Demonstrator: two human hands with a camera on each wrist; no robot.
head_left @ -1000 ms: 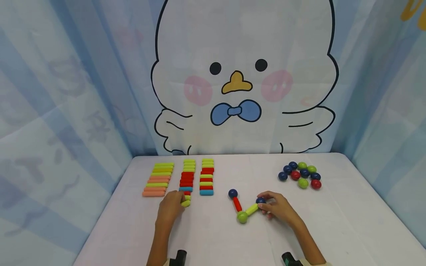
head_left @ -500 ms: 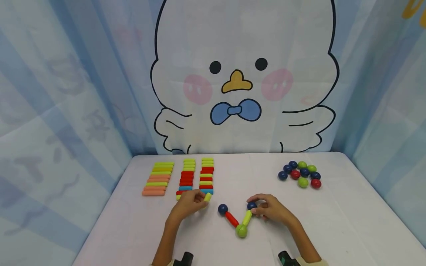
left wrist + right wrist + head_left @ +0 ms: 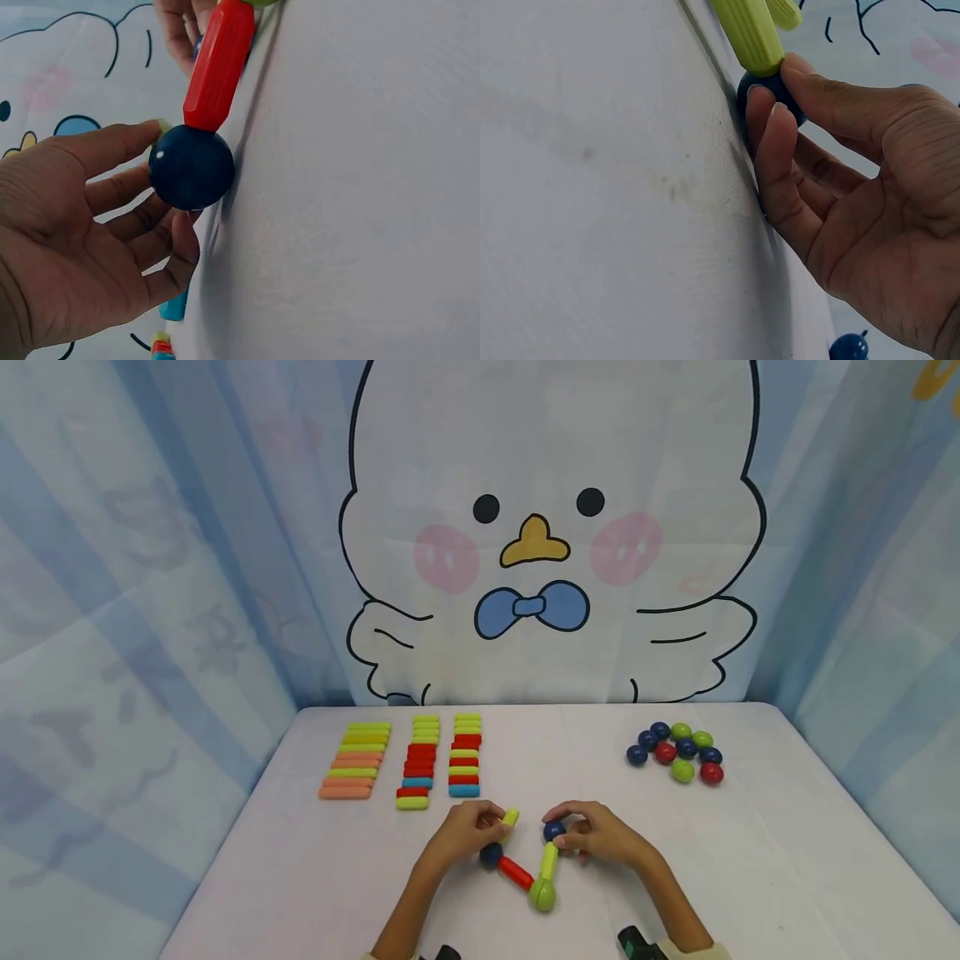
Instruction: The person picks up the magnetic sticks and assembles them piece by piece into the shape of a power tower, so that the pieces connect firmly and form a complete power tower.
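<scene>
The backdrop (image 3: 547, 527) is a curtain printed with a large cartoon chick; it stands behind a white table (image 3: 750, 860) that carries all parts.

Stock on the table: three columns of short rods (image 3: 420, 760) at far left, laid side by side in green, red, orange and blue; a cluster of balls (image 3: 678, 752) at far right, in navy, red and green. No container is present; all stock lies loose on the table.

Assembly, near centre: a V-shaped chain. A navy ball (image 3: 491, 854) joins a red rod (image 3: 516, 871), which runs down-right to a green ball (image 3: 543, 895) at the vertex. From there a green rod (image 3: 549, 861) runs up to a second navy ball (image 3: 554, 831).

Left hand (image 3: 465, 835): grip closed in a pinch on a loose yellow-green rod (image 3: 510, 817). The left wrist view shows the fingers (image 3: 112, 195) curled just beside the navy ball (image 3: 191, 166) at the red rod's (image 3: 219, 64) free end.

Right hand (image 3: 600, 837): fingertips (image 3: 769, 124) and thumb pinch the second navy ball (image 3: 769, 90), with the green rod (image 3: 750, 30) seated on it.

Key relation: the loose rod lies just above and to the right of the first navy ball, between the two navy balls. Its long axis is tilted, upper end toward the right hand. The left hand is the nearer hand.
</scene>
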